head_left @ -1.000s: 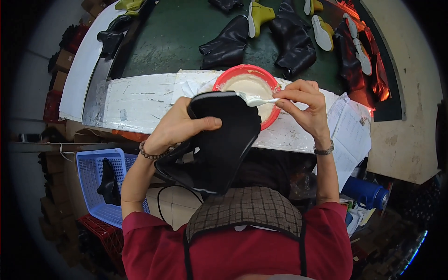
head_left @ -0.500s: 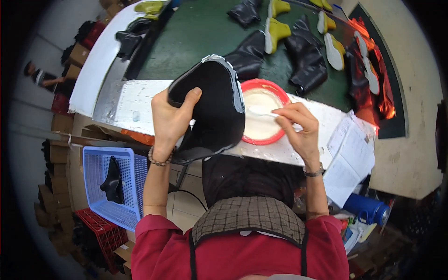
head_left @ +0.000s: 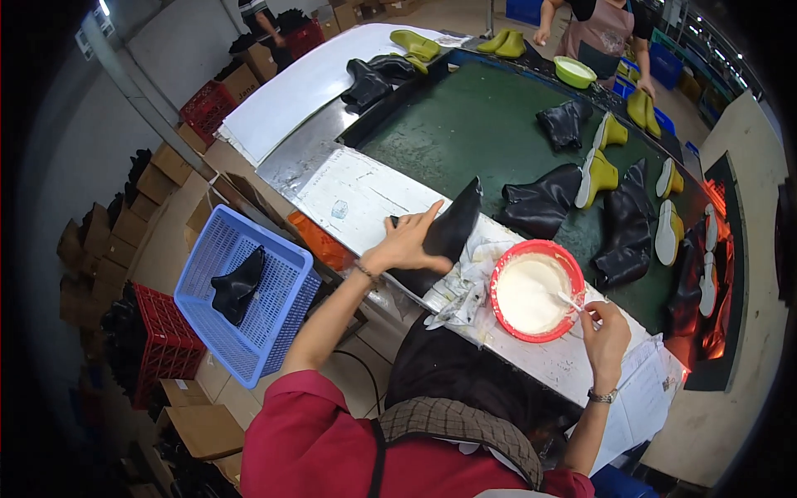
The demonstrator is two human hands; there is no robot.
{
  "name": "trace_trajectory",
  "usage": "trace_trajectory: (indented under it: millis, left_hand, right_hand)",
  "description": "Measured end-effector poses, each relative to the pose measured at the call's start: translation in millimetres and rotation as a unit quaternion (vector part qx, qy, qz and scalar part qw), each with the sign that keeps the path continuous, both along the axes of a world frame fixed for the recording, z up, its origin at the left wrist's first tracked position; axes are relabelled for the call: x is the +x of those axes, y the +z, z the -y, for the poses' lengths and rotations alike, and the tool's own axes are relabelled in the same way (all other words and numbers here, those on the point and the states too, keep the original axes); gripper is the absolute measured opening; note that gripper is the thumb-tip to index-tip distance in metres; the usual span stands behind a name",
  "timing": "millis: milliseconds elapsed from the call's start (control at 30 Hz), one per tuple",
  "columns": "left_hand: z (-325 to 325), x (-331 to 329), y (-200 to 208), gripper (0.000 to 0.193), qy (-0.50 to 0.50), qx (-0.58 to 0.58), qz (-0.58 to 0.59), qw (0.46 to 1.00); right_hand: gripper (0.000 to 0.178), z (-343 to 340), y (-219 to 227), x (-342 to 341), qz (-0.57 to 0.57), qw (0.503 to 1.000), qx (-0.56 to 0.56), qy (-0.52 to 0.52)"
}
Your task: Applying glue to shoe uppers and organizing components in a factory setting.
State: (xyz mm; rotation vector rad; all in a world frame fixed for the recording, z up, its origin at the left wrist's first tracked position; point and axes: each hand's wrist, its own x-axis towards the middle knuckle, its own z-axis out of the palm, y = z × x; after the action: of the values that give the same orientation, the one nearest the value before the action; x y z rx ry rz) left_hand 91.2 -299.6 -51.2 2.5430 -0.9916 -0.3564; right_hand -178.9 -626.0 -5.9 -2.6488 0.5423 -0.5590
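Note:
My left hand [head_left: 407,242] lies over a black boot upper [head_left: 452,228] on the white board, its thumb and fingers spread apart. Part of the upper is hidden under that hand. In my right hand [head_left: 606,332] is a thin white brush [head_left: 571,300], pinched between thumb and fingers. Its end reaches over the rim of a red bowl [head_left: 496,309] of creamy white paste [head_left: 531,290]. Between the upper and the bowl lies a crumpled, stained cloth [head_left: 461,290].
Black boot uppers [head_left: 544,199] and olive shoe lasts [head_left: 596,178] stand on the green table [head_left: 473,116]. A blue basket [head_left: 286,332] at left holds one black upper. Papers [head_left: 639,398] hang at the right, near a glowing orange opening [head_left: 714,199]. Another person [head_left: 594,37] stands at the far side.
The black upper has come down from in front of me onto the white board, and my left hand's fingers have spread. My right hand keeps the brush at the bowl. The view has turned.

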Motion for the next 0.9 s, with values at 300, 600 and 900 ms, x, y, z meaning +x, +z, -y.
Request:
trace_trajectory:
  millis: [300,600,900]
  left_hand:
    - [-33.9,-3.7,3.0,0.142,-0.134,0.105,0.018,0.985]
    - [-44.1,14.8,-18.1,0.101,-0.055,-0.118,0.027,0.991]
    - [4.7,-47.7,16.6,0.068,-0.042,-0.297,0.138,0.944]
  right_hand:
    - [0.016,24.3,-29.4,-31.6,-0.024,0.992,0.124,-0.024]
    - [0.015,9.5,-31.0,-28.0,0.067,0.978,0.193,-0.043]
    - [0.013,-5.7,-16.2,-26.3,0.137,0.970,0.195,-0.046]
